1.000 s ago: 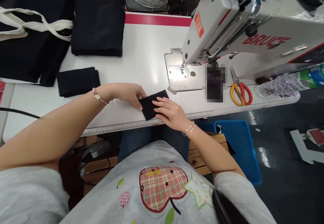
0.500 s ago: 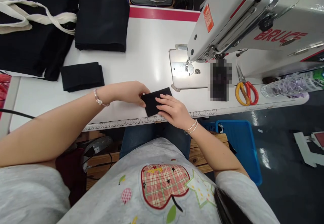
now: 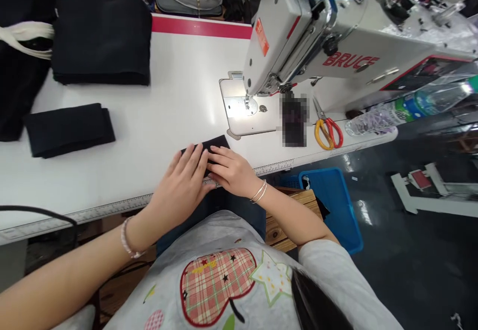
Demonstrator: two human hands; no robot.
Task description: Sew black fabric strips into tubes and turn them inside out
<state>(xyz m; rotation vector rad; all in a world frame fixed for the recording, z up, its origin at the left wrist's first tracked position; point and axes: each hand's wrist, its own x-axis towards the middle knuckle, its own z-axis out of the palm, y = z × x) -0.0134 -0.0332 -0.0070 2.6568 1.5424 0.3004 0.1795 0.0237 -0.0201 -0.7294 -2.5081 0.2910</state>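
Observation:
A small black piece of fabric (image 3: 218,142) lies on the white table near its front edge, mostly covered by both hands. My left hand (image 3: 182,183) rests flat on its left part, fingers stretched out and the thumb apart. Lying over the right part is my right hand (image 3: 233,170), its fingers extended and almost meeting the left fingertips. Neither hand grips the fabric. Just beyond the cloth is the metal plate of the sewing machine (image 3: 274,46).
Folded black fabric (image 3: 70,128) and a larger black stack (image 3: 100,36) lie on the left. Right of the machine plate are a blurred-out black item (image 3: 294,123), scissors (image 3: 324,126) and a plastic bottle (image 3: 411,106). A blue bin (image 3: 336,205) stands below the table edge.
My left hand has gone from pinching the fabric's left edge to lying flat on top of it. The right hand stays on the fabric. The whole view has shifted and turned.

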